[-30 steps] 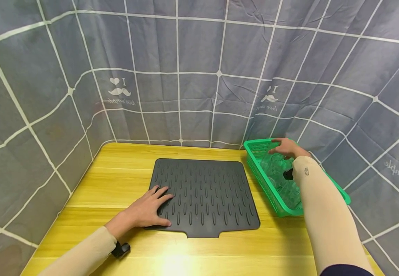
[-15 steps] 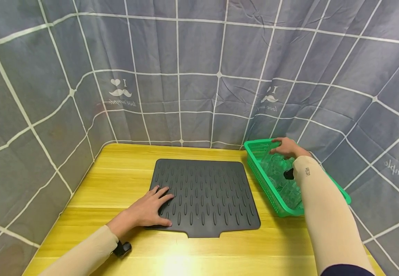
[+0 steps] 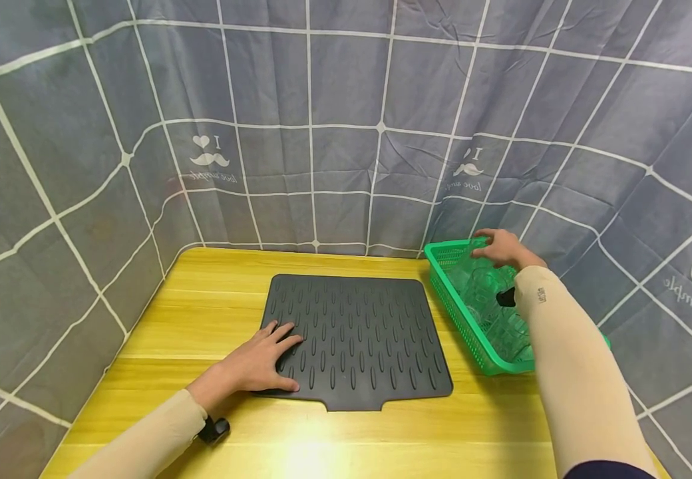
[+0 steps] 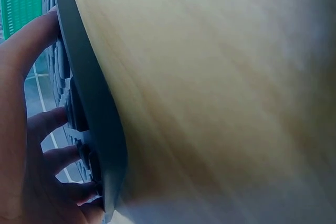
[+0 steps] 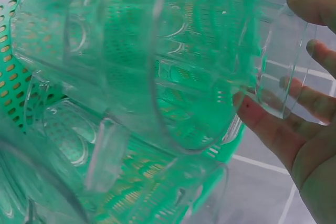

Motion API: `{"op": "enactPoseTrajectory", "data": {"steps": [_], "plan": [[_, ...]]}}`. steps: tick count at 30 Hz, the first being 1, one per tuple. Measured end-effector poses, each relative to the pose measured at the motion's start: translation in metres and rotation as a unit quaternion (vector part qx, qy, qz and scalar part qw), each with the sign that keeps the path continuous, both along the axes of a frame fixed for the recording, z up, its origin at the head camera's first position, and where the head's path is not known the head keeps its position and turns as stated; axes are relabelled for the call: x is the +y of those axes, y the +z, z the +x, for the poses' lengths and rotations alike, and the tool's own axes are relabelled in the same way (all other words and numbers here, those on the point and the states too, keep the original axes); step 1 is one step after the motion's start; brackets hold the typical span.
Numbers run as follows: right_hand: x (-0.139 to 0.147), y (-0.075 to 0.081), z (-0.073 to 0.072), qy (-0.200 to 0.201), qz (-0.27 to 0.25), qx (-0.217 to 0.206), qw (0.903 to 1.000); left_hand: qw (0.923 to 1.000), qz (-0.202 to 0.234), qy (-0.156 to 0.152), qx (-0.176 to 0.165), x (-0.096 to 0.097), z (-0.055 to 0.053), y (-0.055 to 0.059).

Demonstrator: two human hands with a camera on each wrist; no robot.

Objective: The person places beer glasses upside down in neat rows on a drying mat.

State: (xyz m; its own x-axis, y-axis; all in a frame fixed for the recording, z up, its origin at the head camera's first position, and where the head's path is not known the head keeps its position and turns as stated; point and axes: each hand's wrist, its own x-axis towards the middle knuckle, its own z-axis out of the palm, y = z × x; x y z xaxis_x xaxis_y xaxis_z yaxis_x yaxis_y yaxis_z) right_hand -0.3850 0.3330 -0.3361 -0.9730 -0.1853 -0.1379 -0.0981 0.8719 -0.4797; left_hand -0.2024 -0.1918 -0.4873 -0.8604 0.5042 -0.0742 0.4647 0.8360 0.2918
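My left hand (image 3: 259,362) lies with fingers spread on the near left corner of a dark grey ribbed drying mat (image 3: 358,332). In the left wrist view its fingertips touch the ribs beside the mat's edge (image 4: 97,87). Over the far end of a green plastic basket (image 3: 455,307), my right hand (image 3: 504,249) grips a clear drinking glass (image 5: 273,69), fingers and thumb bent round its end. The rest of that glass blends with the green mesh behind it. Several more clear glasses (image 5: 131,66) lie in the basket, some with handles.
The basket stands at the right of the yellow wooden table (image 3: 214,286), close to the mat's right side. A grey checked curtain (image 3: 346,159) hangs behind the table and along both sides.
My right hand has risen slightly and shifted a little right with the glass in its grip, after staying nearly still before. The left hand and the mat have kept their places.
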Motion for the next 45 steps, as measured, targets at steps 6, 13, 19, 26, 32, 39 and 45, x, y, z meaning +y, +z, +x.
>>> {"op": "enactPoseTrajectory", "data": {"steps": [6,13,19,26,32,39,45], "plan": [[-0.002,0.008,-0.001,-0.004,-0.010,0.021,0.9997,1.0000,0.001,0.003,-0.004,0.000,0.000,0.001],[-0.004,0.020,-0.003,0.002,-0.013,0.038,0.9992,1.0000,-0.001,0.004,-0.002,-0.001,0.001,0.001],[-0.007,0.031,0.001,0.015,-0.008,0.051,0.9986,1.0000,-0.001,0.002,-0.002,-0.002,0.001,0.002],[-0.011,0.045,0.007,0.026,-0.006,0.079,0.9965,1.0000,-0.003,0.003,-0.001,-0.002,0.001,0.002],[-0.015,0.057,0.016,0.040,-0.005,0.094,0.9947,1.0000,0.000,0.005,-0.006,-0.001,0.000,0.003],[-0.020,0.068,0.030,0.061,0.005,0.110,0.9921,1.0000,-0.003,-0.002,-0.006,-0.001,0.000,0.002],[-0.026,0.071,0.043,0.062,-0.014,0.102,0.9928,1.0000,0.000,-0.004,-0.008,-0.001,0.002,0.002]]}}
